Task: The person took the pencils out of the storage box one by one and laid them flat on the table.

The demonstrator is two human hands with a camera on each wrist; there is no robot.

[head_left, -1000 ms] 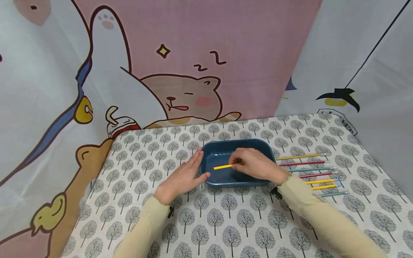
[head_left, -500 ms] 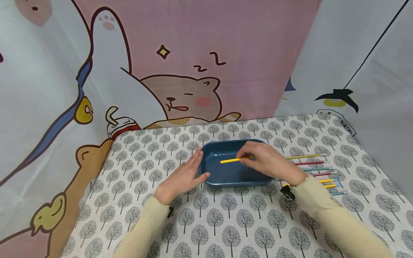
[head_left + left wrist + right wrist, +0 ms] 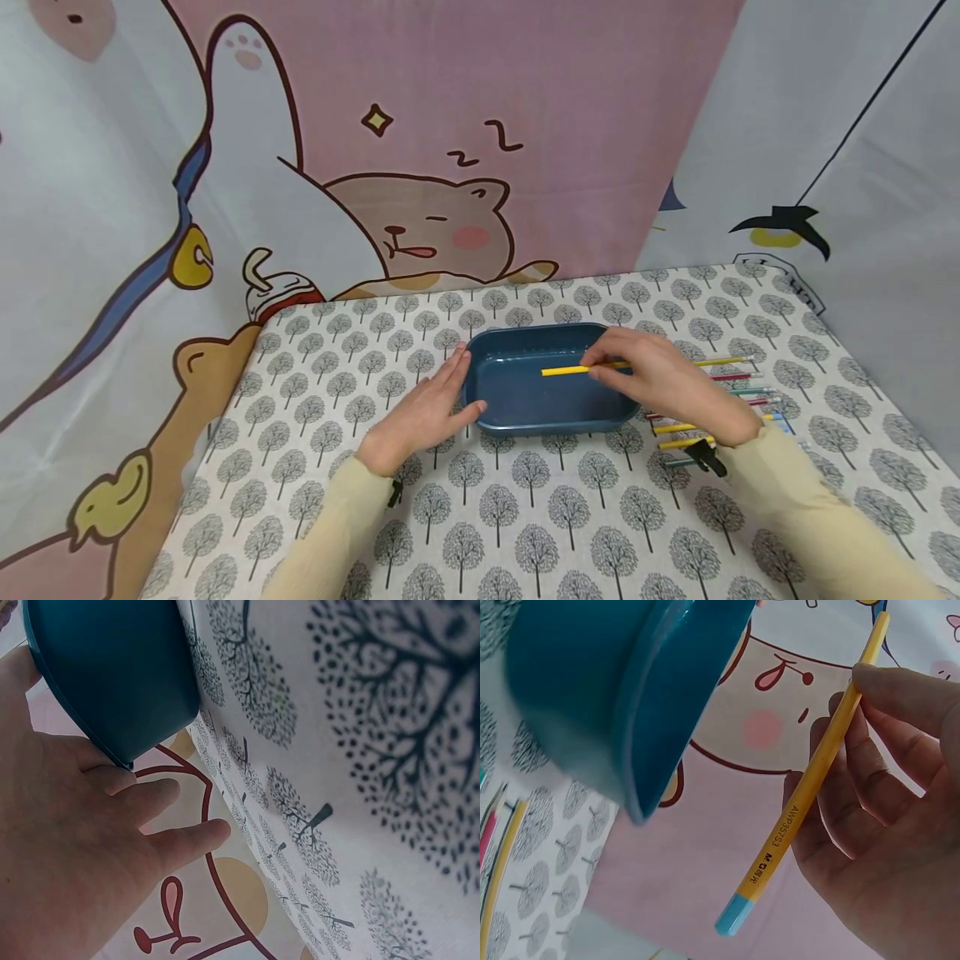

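My right hand (image 3: 663, 375) pinches a yellow pencil (image 3: 564, 371) between thumb and fingers, over the right part of a dark blue basin (image 3: 517, 396). In the right wrist view the same pencil (image 3: 784, 825) shows printed lettering and a light blue end. My left hand (image 3: 423, 412) rests against the basin's left rim, its fingers fairly straight and thumb apart. The left wrist view shows those fingers (image 3: 187, 844) next to the basin wall (image 3: 120, 682). No other pencil is visible in the basin; my right hand hides part of its right end.
Right of the basin, several pencils lie side by side: a yellow one (image 3: 723, 362) at the back, red, green and more yellow ones nearer, partly under my right forearm. A tree-print cloth (image 3: 495, 508) covers the table. Behind hangs a cartoon-printed curtain (image 3: 585, 125).
My right hand has moved right and slightly up with the yellow pencil, from the basin's middle toward its right end. My left hand stays on the left rim.
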